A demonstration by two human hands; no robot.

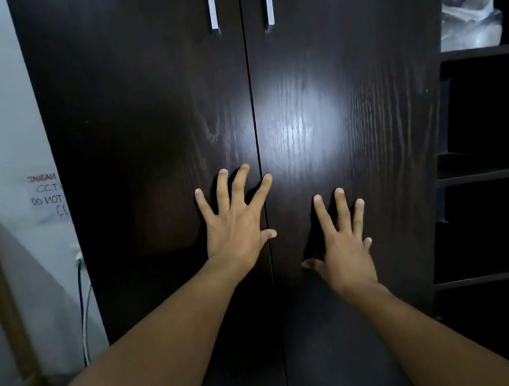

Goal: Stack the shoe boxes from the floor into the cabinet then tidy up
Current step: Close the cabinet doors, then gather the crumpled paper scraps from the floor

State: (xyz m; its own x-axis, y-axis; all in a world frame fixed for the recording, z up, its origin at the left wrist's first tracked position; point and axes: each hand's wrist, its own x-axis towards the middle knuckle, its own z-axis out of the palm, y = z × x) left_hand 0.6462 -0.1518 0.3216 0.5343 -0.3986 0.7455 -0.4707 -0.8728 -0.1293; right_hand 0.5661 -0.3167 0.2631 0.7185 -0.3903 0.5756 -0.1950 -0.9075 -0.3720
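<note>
Cabinet (350, 109) doors look shut. Left hand (235, 226) flat at left door's inner edge, right hand (346, 255) lower on right door; fingers (223, 191) straight, splayed, gripping nothing. Shoe boxes unseen. Likely closing step: press both doors evenly, fingertips clear of seam.

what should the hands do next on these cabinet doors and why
Probably lift both hands away. The left hand and right hand lie flat, fingers spread, on the left door and right door. Both doors look shut and level along the centre seam, so pressing seems to gain little.
</note>
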